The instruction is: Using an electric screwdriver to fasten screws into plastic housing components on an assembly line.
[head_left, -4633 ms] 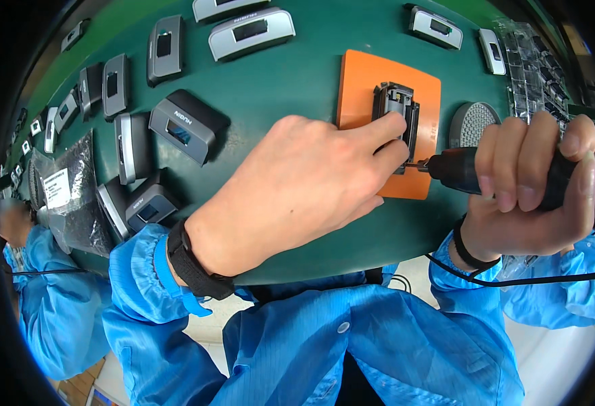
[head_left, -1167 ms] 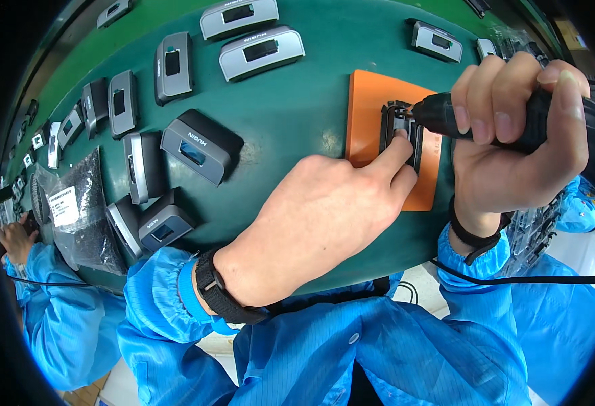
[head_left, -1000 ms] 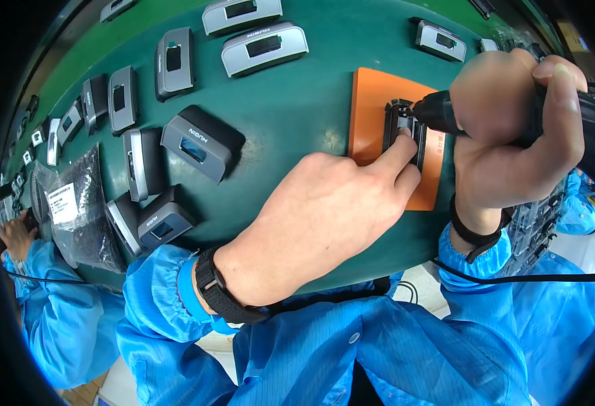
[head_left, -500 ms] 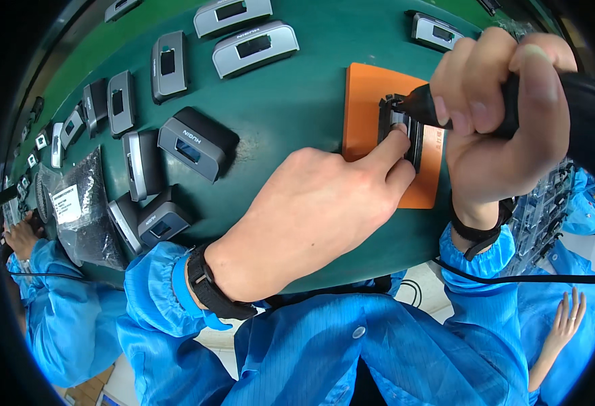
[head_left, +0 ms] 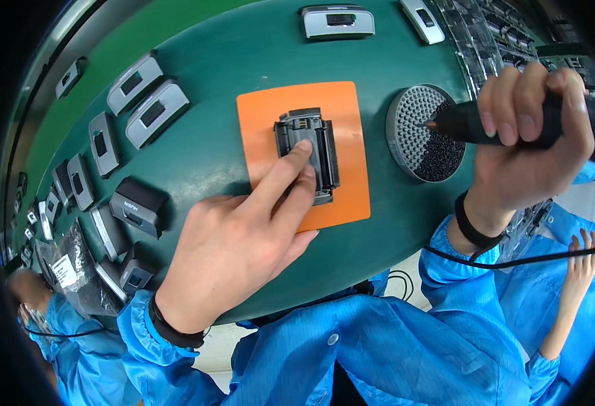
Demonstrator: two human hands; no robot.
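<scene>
On an orange mat (head_left: pixel 351 169) lies a black device housing (head_left: pixel 326 152), its inner side facing up. My left hand (head_left: pixel 233 237) holds it down, index and middle fingers pressed together on its middle. A black electric screwdriver (head_left: pixel 470 123) is gripped in my right hand (head_left: pixel 534 128), fingers wrapped round its body. Its tip points left, over a round grey screw tray (head_left: pixel 406 101) right of the mat. Small dark screws (head_left: pixel 439 152) are heaped on the tray's right side, while holes show on its left. Whether a screw sits on the tip is too small to tell.
Several grey devices with small windows (head_left: pixel 157 114) stand on the green table (head_left: pixel 209 155) at left and back. A plastic bag of dark parts (head_left: pixel 84 277) lies near left. Clear trays (head_left: pixel 470 40) stand at back right. A cable (head_left: pixel 514 262) crosses my right wrist. Co-workers sit either side.
My right hand has moved the screwdriver off the housing to the screw tray, which has come into view. My left fingers stay on the housing. The whole view has shifted to the right.
</scene>
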